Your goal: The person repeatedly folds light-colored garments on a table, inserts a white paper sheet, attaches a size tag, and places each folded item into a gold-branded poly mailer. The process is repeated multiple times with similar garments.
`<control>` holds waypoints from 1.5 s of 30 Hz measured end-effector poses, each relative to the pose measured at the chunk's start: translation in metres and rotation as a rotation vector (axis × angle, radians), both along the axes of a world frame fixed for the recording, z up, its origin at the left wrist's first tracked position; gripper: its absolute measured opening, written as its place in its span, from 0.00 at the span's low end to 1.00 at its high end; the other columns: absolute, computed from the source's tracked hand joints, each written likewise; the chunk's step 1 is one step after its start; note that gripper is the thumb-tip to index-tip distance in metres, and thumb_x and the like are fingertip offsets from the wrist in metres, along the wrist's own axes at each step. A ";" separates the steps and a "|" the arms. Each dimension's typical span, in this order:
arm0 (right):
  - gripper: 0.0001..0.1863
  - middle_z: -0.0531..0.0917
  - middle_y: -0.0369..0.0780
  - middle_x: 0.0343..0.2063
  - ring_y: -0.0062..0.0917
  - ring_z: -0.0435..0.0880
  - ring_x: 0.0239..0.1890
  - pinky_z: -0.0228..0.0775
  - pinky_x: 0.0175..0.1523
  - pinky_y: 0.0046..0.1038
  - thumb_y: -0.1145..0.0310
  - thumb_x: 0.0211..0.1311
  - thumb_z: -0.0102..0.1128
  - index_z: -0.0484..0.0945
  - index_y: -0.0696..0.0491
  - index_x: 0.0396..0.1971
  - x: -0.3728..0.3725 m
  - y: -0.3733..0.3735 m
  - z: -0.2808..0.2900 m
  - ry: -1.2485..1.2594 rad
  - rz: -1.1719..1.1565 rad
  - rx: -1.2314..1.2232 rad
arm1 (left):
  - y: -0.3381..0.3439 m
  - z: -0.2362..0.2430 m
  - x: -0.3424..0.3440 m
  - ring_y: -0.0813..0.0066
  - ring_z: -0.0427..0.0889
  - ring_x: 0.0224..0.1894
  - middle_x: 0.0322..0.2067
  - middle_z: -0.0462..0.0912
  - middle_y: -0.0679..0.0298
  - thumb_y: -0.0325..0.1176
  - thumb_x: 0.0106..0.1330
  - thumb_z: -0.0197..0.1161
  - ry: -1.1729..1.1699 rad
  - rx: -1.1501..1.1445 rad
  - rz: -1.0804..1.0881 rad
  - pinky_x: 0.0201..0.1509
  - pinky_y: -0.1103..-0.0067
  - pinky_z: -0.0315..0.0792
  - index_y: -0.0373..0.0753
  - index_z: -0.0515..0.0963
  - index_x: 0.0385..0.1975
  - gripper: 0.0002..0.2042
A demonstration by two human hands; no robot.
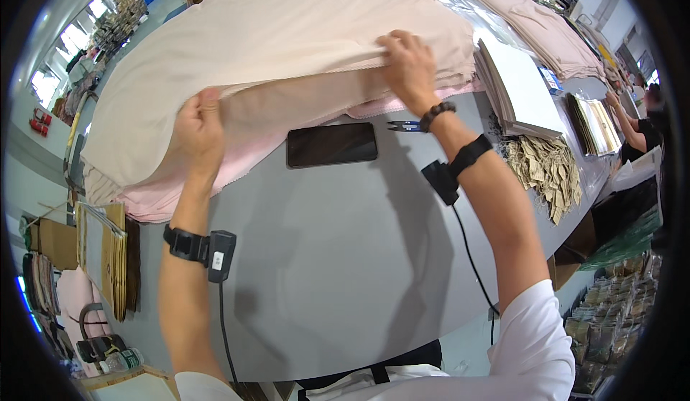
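Note:
A wide cream cloth [287,34] lies over a pile on the table's far side, its front edge lifted in a long fold. My left hand [200,129] is closed on that edge at the left, thumb on top. Further right, my right hand [410,67] grips the same edge with curled fingers. Under the raised edge, pink cloth [241,162] shows at the bottom of the pile. A black smartphone [331,145] lies flat just in front of the cloth. Small thread snips [404,126] rest beside it, below my right wrist.
At the right stand a stack of white boards [521,88], a heap of tan hang tags with strings [546,171] and folded pale pink cloths [535,24]. Brown folders [108,257] stand at the left edge. Another person's arm [627,129] is at far right. Cables hang from both my wrists.

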State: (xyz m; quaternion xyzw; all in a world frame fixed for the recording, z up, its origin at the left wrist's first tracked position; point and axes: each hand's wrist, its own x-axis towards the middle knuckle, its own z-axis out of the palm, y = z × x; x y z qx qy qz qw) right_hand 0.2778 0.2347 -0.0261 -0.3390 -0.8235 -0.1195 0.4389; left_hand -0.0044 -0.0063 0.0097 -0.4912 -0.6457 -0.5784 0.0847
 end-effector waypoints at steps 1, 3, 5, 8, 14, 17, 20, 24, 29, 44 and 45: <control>0.18 0.84 0.37 0.53 0.34 0.82 0.55 0.72 0.59 0.40 0.71 0.58 0.65 0.86 0.46 0.50 0.016 0.019 0.002 -0.017 -0.075 -0.039 | -0.003 0.000 -0.006 0.80 0.73 0.32 0.27 0.79 0.66 0.49 0.80 0.59 -0.021 -0.009 0.028 0.37 0.78 0.69 0.29 0.84 0.40 0.23; 0.21 0.85 0.39 0.55 0.37 0.83 0.57 0.74 0.60 0.39 0.72 0.60 0.63 0.86 0.45 0.54 0.054 0.048 0.007 0.021 -0.160 -0.111 | -0.007 -0.002 -0.017 0.80 0.73 0.32 0.29 0.80 0.65 0.48 0.80 0.60 -0.012 0.006 0.077 0.37 0.79 0.68 0.30 0.84 0.40 0.22; 0.23 0.87 0.41 0.55 0.38 0.85 0.57 0.75 0.61 0.38 0.72 0.63 0.64 0.84 0.43 0.59 0.093 0.062 0.014 0.101 -0.151 -0.189 | -0.009 -0.004 -0.023 0.80 0.72 0.31 0.28 0.79 0.65 0.46 0.79 0.61 0.234 0.042 0.192 0.37 0.79 0.69 0.31 0.84 0.40 0.20; 0.23 0.89 0.44 0.50 0.35 0.89 0.50 0.79 0.57 0.34 0.74 0.65 0.62 0.84 0.43 0.60 0.140 0.064 0.030 0.169 -0.106 -0.146 | -0.015 -0.009 -0.010 0.79 0.73 0.31 0.27 0.80 0.65 0.44 0.78 0.62 0.106 -0.017 0.196 0.37 0.79 0.70 0.32 0.84 0.39 0.17; 0.18 0.88 0.33 0.42 0.12 0.80 0.36 0.72 0.41 0.17 0.82 0.67 0.60 0.85 0.57 0.55 0.216 0.015 0.087 0.630 0.031 -0.194 | -0.003 -0.040 0.078 0.80 0.84 0.33 0.35 0.88 0.66 0.51 0.78 0.62 -0.586 -0.695 -0.616 0.37 0.81 0.78 0.35 0.84 0.51 0.22; 0.11 0.88 0.37 0.44 0.16 0.82 0.41 0.75 0.48 0.20 0.78 0.73 0.60 0.85 0.60 0.52 0.236 -0.027 0.104 0.507 0.145 0.013 | 0.008 -0.041 0.100 0.69 0.87 0.45 0.50 0.84 0.50 0.73 0.69 0.54 -0.803 -0.673 -0.897 0.44 0.75 0.81 0.27 0.67 0.68 0.48; 0.11 0.88 0.40 0.44 0.22 0.84 0.45 0.77 0.53 0.25 0.73 0.75 0.61 0.84 0.63 0.50 0.254 -0.071 0.110 0.606 0.005 -0.058 | 0.020 -0.026 0.097 0.62 0.83 0.60 0.62 0.78 0.50 0.66 0.73 0.55 -1.206 -0.295 -0.897 0.60 0.67 0.80 0.31 0.67 0.68 0.41; 0.11 0.88 0.43 0.43 0.26 0.85 0.46 0.77 0.55 0.29 0.83 0.69 0.61 0.85 0.62 0.49 0.260 -0.118 0.100 0.357 0.064 -0.019 | 0.012 0.008 0.048 0.66 0.79 0.62 0.61 0.80 0.62 0.43 0.75 0.67 -1.395 0.377 -0.509 0.68 0.70 0.75 0.38 0.74 0.64 0.24; 0.16 0.87 0.44 0.42 0.27 0.86 0.45 0.77 0.53 0.28 0.89 0.65 0.56 0.86 0.61 0.47 0.266 -0.164 0.072 0.297 0.103 -0.172 | -0.039 0.055 -0.042 0.62 0.77 0.64 0.63 0.78 0.59 0.35 0.75 0.65 -1.174 0.655 -0.263 0.69 0.65 0.72 0.33 0.71 0.67 0.25; 0.23 0.83 0.52 0.55 0.44 0.83 0.55 0.78 0.59 0.37 0.88 0.61 0.59 0.80 0.61 0.57 0.435 -0.040 0.018 1.079 -0.024 -0.677 | -0.229 0.061 -0.197 0.50 0.78 0.64 0.64 0.76 0.50 0.29 0.77 0.59 -1.092 0.786 0.163 0.66 0.56 0.77 0.29 0.65 0.70 0.25; 0.21 0.83 0.50 0.54 0.41 0.83 0.54 0.78 0.59 0.35 0.85 0.63 0.58 0.80 0.61 0.57 0.448 -0.026 0.015 1.142 -0.063 -0.711 | -0.247 0.056 -0.207 0.50 0.80 0.63 0.63 0.77 0.50 0.29 0.76 0.60 -1.108 0.778 0.250 0.65 0.55 0.78 0.29 0.66 0.70 0.25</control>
